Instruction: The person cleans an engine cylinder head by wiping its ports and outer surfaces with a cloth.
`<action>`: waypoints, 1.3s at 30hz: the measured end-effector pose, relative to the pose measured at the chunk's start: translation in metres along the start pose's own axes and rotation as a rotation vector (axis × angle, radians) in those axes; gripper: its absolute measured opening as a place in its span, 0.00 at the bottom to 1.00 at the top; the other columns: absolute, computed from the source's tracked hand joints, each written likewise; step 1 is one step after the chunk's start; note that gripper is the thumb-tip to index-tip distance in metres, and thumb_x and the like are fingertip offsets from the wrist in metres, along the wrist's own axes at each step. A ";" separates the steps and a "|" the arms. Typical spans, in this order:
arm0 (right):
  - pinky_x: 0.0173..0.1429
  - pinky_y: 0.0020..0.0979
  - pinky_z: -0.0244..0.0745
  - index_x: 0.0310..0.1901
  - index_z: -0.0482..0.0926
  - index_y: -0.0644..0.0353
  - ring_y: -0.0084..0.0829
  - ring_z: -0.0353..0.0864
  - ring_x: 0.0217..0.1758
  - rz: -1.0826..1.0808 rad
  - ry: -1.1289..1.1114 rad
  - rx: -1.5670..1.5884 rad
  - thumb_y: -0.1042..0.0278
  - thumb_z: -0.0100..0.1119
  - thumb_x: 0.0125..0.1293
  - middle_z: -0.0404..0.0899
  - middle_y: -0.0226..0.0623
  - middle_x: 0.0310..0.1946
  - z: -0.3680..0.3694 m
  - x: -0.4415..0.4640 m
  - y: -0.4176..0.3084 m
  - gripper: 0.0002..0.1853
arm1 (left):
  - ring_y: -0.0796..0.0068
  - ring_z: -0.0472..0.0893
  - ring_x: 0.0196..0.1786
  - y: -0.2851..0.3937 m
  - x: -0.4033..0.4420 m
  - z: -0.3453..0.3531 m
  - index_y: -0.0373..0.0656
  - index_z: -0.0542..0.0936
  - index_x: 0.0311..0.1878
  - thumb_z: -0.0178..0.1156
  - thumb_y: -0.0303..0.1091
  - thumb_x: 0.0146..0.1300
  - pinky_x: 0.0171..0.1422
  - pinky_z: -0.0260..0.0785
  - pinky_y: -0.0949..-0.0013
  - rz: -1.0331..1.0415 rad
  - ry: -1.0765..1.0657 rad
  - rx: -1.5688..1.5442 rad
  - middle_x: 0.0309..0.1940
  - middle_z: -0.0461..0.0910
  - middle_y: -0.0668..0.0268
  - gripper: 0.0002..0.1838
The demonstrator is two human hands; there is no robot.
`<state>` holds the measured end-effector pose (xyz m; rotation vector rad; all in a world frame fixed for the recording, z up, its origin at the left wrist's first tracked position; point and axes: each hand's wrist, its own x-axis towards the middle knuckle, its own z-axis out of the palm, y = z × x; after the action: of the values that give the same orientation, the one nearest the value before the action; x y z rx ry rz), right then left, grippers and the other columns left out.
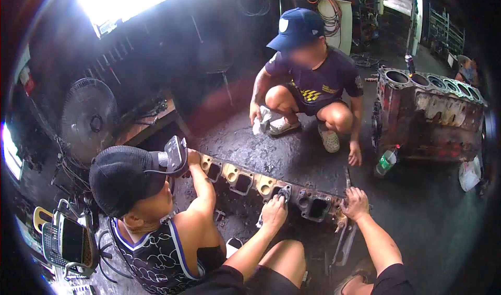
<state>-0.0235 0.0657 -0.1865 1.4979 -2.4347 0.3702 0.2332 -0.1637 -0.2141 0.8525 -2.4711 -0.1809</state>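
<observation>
A long, grimy cylinder head [250, 183] with square ports lies across the floor in front of me. My left hand [274, 212] is closed around a rag [284, 193], pressed at one of the ports; a pale end of cloth shows below the fingers. At the head's right end, my right hand [356, 203] grips the edge with curled fingers. Just above that hand, a thin dark metal piece [348, 177] sticks up; whether my fingers touch it is unclear. A co-worker in a black cap [125, 180] reaches a hand [193, 158] to the head's left end.
Another person [313, 86] squats across from me, a white cloth [262, 120] in one hand. An engine block [428, 112] with several bores stands at right, a green-labelled bottle [386, 160] beside it. A fan [90, 120] and a black chair [70, 240] are at left.
</observation>
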 end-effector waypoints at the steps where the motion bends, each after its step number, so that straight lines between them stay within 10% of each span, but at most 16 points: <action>1: 0.62 0.46 0.72 0.55 0.80 0.61 0.46 0.78 0.56 -0.003 0.014 -0.012 0.52 0.70 0.49 0.81 0.47 0.53 0.000 0.000 -0.001 0.32 | 0.55 0.85 0.38 0.001 0.005 -0.005 0.44 0.79 0.41 0.61 0.37 0.61 0.42 0.78 0.56 0.017 0.023 0.000 0.43 0.83 0.55 0.09; 15: 0.66 0.46 0.74 0.56 0.81 0.59 0.46 0.78 0.63 0.079 -0.080 0.093 0.51 0.69 0.53 0.81 0.46 0.57 -0.014 0.000 -0.009 0.30 | 0.54 0.86 0.39 -0.032 0.015 -0.015 0.52 0.86 0.48 0.61 0.33 0.58 0.44 0.78 0.53 0.110 -0.252 -0.048 0.34 0.85 0.56 0.14; 21: 0.65 0.43 0.73 0.59 0.78 0.55 0.40 0.79 0.58 0.016 0.021 0.052 0.46 0.65 0.58 0.80 0.40 0.54 -0.005 -0.007 0.000 0.30 | 0.51 0.85 0.40 -0.010 0.007 0.024 0.49 0.82 0.49 0.60 0.36 0.62 0.44 0.79 0.52 0.048 -0.016 0.050 0.41 0.84 0.54 0.13; 24: 0.63 0.45 0.75 0.54 0.81 0.57 0.42 0.80 0.60 0.034 -0.052 0.218 0.49 0.69 0.54 0.81 0.42 0.54 -0.018 -0.003 0.008 0.28 | 0.53 0.85 0.47 -0.007 0.013 0.023 0.47 0.82 0.58 0.60 0.42 0.65 0.54 0.77 0.51 0.037 -0.118 -0.088 0.44 0.85 0.55 0.20; 28: 0.59 0.46 0.78 0.52 0.82 0.63 0.48 0.82 0.56 -0.070 0.098 0.254 0.55 0.68 0.55 0.83 0.49 0.53 -0.006 0.001 0.011 0.26 | 0.68 0.83 0.41 -0.009 0.034 -0.003 0.47 0.85 0.36 0.54 0.35 0.66 0.57 0.76 0.65 0.484 -0.652 0.500 0.36 0.85 0.67 0.10; 33: 0.64 0.47 0.75 0.62 0.74 0.66 0.52 0.80 0.60 -0.233 0.145 0.139 0.59 0.65 0.62 0.79 0.54 0.58 0.038 0.009 0.039 0.29 | 0.52 0.85 0.55 0.064 0.019 -0.016 0.38 0.84 0.47 0.57 0.35 0.58 0.59 0.77 0.52 -0.640 -0.399 -0.384 0.50 0.85 0.48 0.16; 39: 0.69 0.43 0.72 0.64 0.73 0.66 0.49 0.77 0.65 -0.260 0.128 0.112 0.61 0.62 0.67 0.77 0.53 0.62 0.080 0.009 0.060 0.28 | 0.42 0.80 0.59 0.084 0.036 0.087 0.42 0.80 0.54 0.55 0.35 0.61 0.64 0.72 0.47 -1.025 0.114 -0.692 0.54 0.81 0.41 0.19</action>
<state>-0.0884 0.0565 -0.2628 1.7532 -2.1200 0.5363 0.1197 -0.1220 -0.2493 1.6053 -1.4518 -1.1958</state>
